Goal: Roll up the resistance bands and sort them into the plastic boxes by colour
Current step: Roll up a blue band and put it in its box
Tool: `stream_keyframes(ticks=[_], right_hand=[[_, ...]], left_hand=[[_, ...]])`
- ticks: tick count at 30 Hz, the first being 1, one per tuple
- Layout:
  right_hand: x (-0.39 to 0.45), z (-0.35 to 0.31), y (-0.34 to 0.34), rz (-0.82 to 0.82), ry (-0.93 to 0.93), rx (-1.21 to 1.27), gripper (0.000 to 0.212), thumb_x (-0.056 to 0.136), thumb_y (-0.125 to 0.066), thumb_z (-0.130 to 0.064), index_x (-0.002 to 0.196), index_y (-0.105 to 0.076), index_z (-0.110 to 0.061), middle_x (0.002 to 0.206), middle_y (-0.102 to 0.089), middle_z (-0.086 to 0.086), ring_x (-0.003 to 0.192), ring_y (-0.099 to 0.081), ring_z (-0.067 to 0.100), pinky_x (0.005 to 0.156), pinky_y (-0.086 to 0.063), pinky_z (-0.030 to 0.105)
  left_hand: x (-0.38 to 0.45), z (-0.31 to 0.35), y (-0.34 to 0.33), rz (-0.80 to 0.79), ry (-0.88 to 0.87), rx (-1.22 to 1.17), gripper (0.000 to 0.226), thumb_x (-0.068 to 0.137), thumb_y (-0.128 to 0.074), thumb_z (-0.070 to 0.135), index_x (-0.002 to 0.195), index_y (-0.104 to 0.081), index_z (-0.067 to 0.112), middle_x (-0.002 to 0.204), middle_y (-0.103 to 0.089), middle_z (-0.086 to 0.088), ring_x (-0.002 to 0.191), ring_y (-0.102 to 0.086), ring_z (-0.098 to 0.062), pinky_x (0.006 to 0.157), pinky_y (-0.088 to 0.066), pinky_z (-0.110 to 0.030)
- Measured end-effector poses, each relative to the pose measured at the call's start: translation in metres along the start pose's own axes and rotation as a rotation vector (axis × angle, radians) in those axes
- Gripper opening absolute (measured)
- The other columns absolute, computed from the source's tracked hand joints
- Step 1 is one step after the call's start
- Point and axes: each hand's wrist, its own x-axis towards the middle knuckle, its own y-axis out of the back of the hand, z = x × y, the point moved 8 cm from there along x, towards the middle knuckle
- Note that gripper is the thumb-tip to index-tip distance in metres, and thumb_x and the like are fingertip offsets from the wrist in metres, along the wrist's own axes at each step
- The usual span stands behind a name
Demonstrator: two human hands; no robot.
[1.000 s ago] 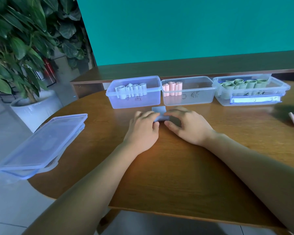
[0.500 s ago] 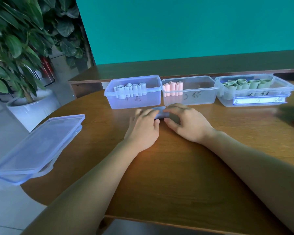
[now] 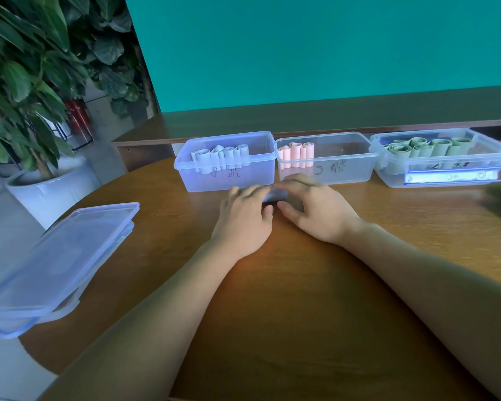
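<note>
A blue resistance band [image 3: 276,195], now a short roll, lies on the wooden table [image 3: 301,299] just in front of the boxes. My left hand [image 3: 245,218] and my right hand [image 3: 315,206] both rest on it, fingers curled over the roll; most of it is hidden under them. Behind stand three clear plastic boxes: the left box [image 3: 243,180] holds several blue rolls, the middle box [image 3: 347,169] holds pink rolls at its left end, the right box [image 3: 396,175] holds several green rolls.
Stacked box lids [image 3: 55,267] overhang the table's left edge. A potted plant [image 3: 26,82] in a white pot stands on the floor at left. A low wooden ledge [image 3: 330,123] and a teal wall run behind the boxes.
Both hands have pushed forward toward the boxes, rolling the blue band; the flat end that showed ahead of the fingers is gone into the roll.
</note>
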Motion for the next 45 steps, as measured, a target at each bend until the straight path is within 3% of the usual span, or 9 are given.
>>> stream_keyframes(ticks=[3,7,10,15,27,32,37,40,45], right_hand=[[0.005,0.002,-0.001,0.012,-0.002,0.002,0.034,0.098,-0.055,-0.033,0.131,-0.061,-0.030,0.132,-0.057,-0.011,0.078,-0.046,0.004,0.078,-0.053,0.035],[0.009,0.005,-0.007,-0.019,-0.007,-0.007,0.038,0.096,-0.055,-0.033,0.134,-0.059,-0.030,0.135,-0.055,-0.011,0.097,-0.058,0.011,0.084,-0.054,0.038],[0.012,0.009,-0.008,-0.027,-0.033,-0.010,0.041,0.096,-0.057,-0.028,0.137,-0.057,-0.028,0.139,-0.053,-0.010,0.088,-0.051,0.008,0.083,-0.053,0.037],[0.017,0.007,-0.009,-0.020,-0.026,-0.027,0.042,0.095,-0.058,-0.019,0.136,-0.058,-0.024,0.137,-0.058,-0.003,0.115,-0.060,0.024,0.088,-0.054,0.044],[0.035,0.011,-0.019,0.045,-0.086,-0.087,0.038,0.097,-0.053,-0.011,0.132,-0.058,-0.027,0.124,-0.061,0.005,0.100,-0.064,0.037,0.076,-0.055,0.047],[0.030,0.010,-0.015,0.060,-0.090,-0.044,0.040,0.098,-0.055,-0.012,0.137,-0.051,-0.021,0.133,-0.060,0.004,0.102,-0.065,0.035,0.075,-0.054,0.047],[0.024,0.012,-0.012,0.015,-0.091,0.141,0.029,0.102,-0.050,-0.020,0.131,-0.046,-0.023,0.130,-0.058,-0.003,0.095,-0.062,0.020,0.080,-0.052,0.041],[0.022,0.013,-0.012,-0.010,-0.087,0.169,0.026,0.102,-0.050,-0.017,0.127,-0.047,-0.021,0.127,-0.057,-0.003,0.100,-0.063,0.020,0.085,-0.051,0.043],[0.019,0.013,-0.012,-0.018,-0.089,0.203,0.022,0.102,-0.051,-0.014,0.123,-0.050,-0.021,0.123,-0.060,-0.002,0.102,-0.062,0.018,0.090,-0.051,0.043]], left_hand=[[0.007,-0.004,-0.004,-0.028,0.017,0.001,0.042,0.102,-0.046,0.031,0.144,-0.047,0.030,0.143,-0.053,0.009,0.124,-0.039,-0.023,0.105,-0.036,-0.042],[0.014,-0.006,-0.006,-0.031,0.018,-0.022,0.042,0.101,-0.049,0.030,0.143,-0.048,0.028,0.138,-0.058,0.007,0.123,-0.040,-0.024,0.104,-0.036,-0.043],[0.021,-0.009,-0.001,0.047,0.009,-0.102,0.041,0.098,-0.056,0.023,0.139,-0.054,0.021,0.130,-0.062,0.000,0.123,-0.043,-0.024,0.101,-0.043,-0.042],[0.030,-0.014,-0.003,0.058,-0.009,-0.165,0.032,0.093,-0.067,0.030,0.125,-0.065,0.023,0.119,-0.066,0.002,0.114,-0.050,-0.023,0.097,-0.043,-0.037],[0.045,-0.022,-0.010,0.010,0.039,-0.239,0.021,0.096,-0.063,0.022,0.116,-0.066,0.024,0.110,-0.067,0.000,0.105,-0.056,-0.022,0.088,-0.049,-0.043],[0.042,-0.022,-0.008,-0.006,0.055,-0.204,0.025,0.100,-0.057,0.021,0.124,-0.061,0.023,0.113,-0.061,-0.004,0.111,-0.052,-0.022,0.087,-0.046,-0.039],[0.032,-0.017,-0.007,-0.070,-0.013,-0.227,0.033,0.104,-0.048,0.022,0.136,-0.051,0.029,0.123,-0.057,-0.003,0.111,-0.051,-0.020,0.089,-0.044,-0.035],[0.029,-0.017,-0.005,-0.088,-0.048,-0.214,0.034,0.103,-0.052,0.026,0.137,-0.055,0.028,0.123,-0.063,0.000,0.114,-0.050,-0.018,0.091,-0.045,-0.035],[0.025,-0.023,-0.004,-0.120,-0.014,-0.292,0.043,0.093,-0.067,0.038,0.135,-0.058,0.035,0.114,-0.063,0.003,0.102,-0.057,-0.014,0.090,-0.047,-0.034]])
